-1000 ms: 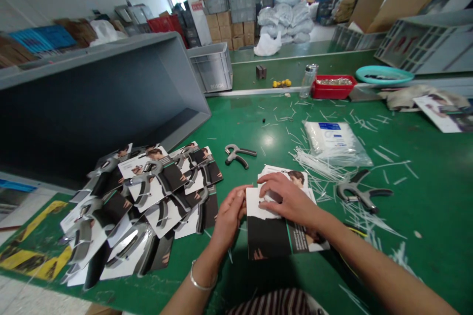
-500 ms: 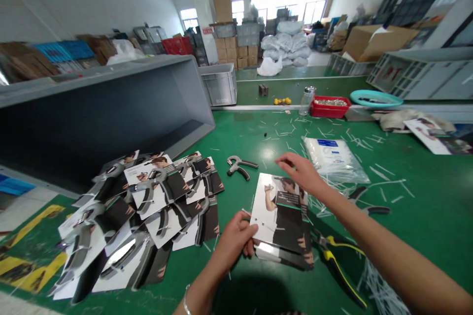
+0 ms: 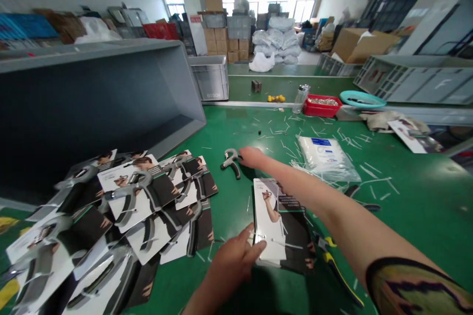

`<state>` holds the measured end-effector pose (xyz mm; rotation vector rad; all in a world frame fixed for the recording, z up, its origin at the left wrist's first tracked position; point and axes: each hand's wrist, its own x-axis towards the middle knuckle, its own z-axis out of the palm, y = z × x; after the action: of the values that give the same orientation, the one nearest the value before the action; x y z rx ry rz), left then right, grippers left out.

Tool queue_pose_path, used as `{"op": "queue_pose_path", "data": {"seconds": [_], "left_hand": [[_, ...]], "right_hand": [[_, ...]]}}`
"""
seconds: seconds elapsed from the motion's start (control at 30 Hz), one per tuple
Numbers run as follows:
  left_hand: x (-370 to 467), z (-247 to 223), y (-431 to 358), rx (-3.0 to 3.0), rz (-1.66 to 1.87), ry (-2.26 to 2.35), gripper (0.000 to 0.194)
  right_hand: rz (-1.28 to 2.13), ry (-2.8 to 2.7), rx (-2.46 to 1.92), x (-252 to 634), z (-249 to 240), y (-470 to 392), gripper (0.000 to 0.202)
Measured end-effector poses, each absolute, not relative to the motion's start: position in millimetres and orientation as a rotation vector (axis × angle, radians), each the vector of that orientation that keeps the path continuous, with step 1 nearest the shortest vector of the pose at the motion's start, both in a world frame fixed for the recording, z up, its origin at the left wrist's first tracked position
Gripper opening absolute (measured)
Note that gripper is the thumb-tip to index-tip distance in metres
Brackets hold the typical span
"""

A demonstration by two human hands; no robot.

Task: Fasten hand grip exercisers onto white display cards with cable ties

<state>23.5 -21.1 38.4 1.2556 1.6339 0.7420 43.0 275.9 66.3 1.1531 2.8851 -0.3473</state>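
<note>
Grips the left edge of a glossy white-and-black printed card (image 3: 293, 229), flat on the green table (image 3: 236, 128) at near centre, between thumb and fingers of the left hand (image 3: 233, 258). Has just moved the right hand (image 3: 253, 157) from over the card to a V-shaped gray-and-black hand exerciser (image 3: 229, 161) farther off and left, so now attends to both at once. Cannot tell whether right fingers have closed on the handle, hidden there. Covers part of the yellow-and-black pliers (image 3: 334, 266) with the right forearm (image 3: 318, 202).
</note>
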Motion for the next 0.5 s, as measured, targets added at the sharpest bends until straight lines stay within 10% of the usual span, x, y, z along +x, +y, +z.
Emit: {"op": "queue_pose_path", "data": {"seconds": [0.5], "left_hand": [[4,69,65,1.702,1.29,1.525,0.041]], "right_hand": [[-0.669,2.943,1.525,231,93,128,0.019]]}}
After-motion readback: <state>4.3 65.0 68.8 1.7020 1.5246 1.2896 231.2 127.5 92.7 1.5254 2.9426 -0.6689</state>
